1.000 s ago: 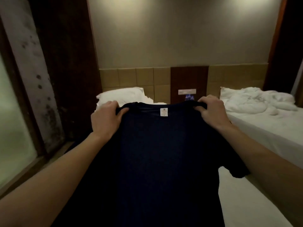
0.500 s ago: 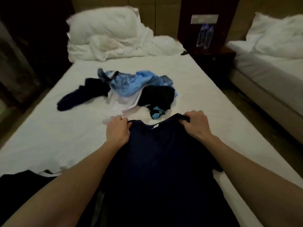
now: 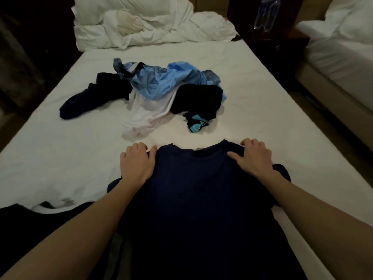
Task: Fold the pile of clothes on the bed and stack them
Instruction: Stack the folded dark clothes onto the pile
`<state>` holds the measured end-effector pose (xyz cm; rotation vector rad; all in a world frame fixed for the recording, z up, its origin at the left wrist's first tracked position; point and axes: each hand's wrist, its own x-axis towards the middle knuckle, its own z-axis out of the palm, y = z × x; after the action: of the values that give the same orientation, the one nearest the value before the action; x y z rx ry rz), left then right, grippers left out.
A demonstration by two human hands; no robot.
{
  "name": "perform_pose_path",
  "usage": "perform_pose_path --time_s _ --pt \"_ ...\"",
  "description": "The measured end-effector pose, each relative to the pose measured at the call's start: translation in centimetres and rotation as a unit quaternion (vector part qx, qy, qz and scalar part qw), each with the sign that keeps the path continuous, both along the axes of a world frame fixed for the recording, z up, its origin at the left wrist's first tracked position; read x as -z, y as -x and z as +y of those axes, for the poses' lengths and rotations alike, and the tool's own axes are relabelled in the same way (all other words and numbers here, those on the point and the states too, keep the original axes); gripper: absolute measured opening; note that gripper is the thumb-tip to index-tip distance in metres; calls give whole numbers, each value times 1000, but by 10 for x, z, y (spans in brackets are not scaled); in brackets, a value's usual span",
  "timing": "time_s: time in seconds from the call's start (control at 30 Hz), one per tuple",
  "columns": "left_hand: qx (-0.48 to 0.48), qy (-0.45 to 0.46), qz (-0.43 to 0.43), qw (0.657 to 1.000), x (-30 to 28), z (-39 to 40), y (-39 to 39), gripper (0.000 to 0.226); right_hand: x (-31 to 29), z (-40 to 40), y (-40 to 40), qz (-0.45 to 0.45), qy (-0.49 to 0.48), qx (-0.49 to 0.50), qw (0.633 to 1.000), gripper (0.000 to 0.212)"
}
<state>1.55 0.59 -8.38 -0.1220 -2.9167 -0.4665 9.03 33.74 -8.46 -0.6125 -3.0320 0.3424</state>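
I see a dark blue shirt point(image 3: 201, 199) lying flat on the white bed point(image 3: 60, 158), with its neck hole pointing away from me. My left hand point(image 3: 137, 164) rests on the left shoulder of the shirt. The fingers curl down at the shirt's top edge and the thumb lies on the cloth, but I cannot tell if they pinch the cloth or just press it. My right hand point(image 3: 252, 158) rests on the right shoulder the same way, thumb spread out on the shirt, fingers bent over the edge. I cannot tell if it holds the cloth either.

The pile of clothes point(image 3: 157, 93) sits in the middle of the bed, just past the shirt and not touching it. It has a light blue piece, a white piece and some dark pieces, all mixed up. White pillows point(image 3: 141, 23) and a crumpled blanket lie at the far end of the bed. Another bed point(image 3: 343, 47) stands to the right, well apart.
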Motion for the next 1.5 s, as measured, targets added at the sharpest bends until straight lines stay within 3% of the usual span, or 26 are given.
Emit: perform_pose_path --time_s 0.13,0.27,0.4,0.5,0.6,0.7,0.77,0.8,0.87,0.93,1.0,1.1,1.23,1.27,1.33,1.43,1.5 --pt "-68 41 -42 996 -15 -40 -38 55 -17 16 -37 -64 49 98 992 79" --pt "-102 84 -125 983 -25 -56 -72 63 -22 30 -73 -72 159 170 970 62" --pt "-112 95 -200 969 -50 -57 -85 68 -34 26 -91 13 244 173 954 28" --pt "-86 70 -247 963 -65 -66 -83 53 -57 9 -89 127 325 141 927 28" --pt "-58 -53 -218 973 -72 -75 -76 28 -78 -18 -80 180 346 74 918 32" --pt "-56 -125 -90 986 -81 -73 -78 26 -78 -54 -75 173 331 -8 928 26" --pt "-34 -83 -10 996 -88 -69 -82 27 -59 -76 -76 117 299 -78 944 31" --pt "-19 -47 14 999 -92 -67 -82 27 -44 -85 -79 49 259 -121 957 41" --pt "-1 35 31 999 -98 -65 -82 28 -10 -97 -89 -104 121 -215 964 84" --pt "3 86 28 996 -103 -60 -80 28 11 -102 -99 -143 17 -251 957 107" --pt "5 32 19 999 -111 -46 -76 26 16 -103 -100 -135 -4 -254 958 112" --pt "-8 -196 -32 980 -119 0 -72 22 7 -99 -98 -124 51 -260 956 109" --pt "38 -381 -220 897 -115 64 -88 45 -5 -83 -110 -4 140 -257 956 64" --pt "48 -401 -251 880 -112 72 -94 49 -6 -78 -118 26 142 -253 957 57" --pt "60 -410 -234 880 -106 74 -105 46 -7 -67 -134 53 138 -238 960 53" --pt "40 -389 -117 913 -96 53 -124 25 -3 -55 -163 8 134 -202 970 58" --pt "6 -322 -75 944 -87 29 -144 21 0 -55 -186 -40 121 -173 977 61"
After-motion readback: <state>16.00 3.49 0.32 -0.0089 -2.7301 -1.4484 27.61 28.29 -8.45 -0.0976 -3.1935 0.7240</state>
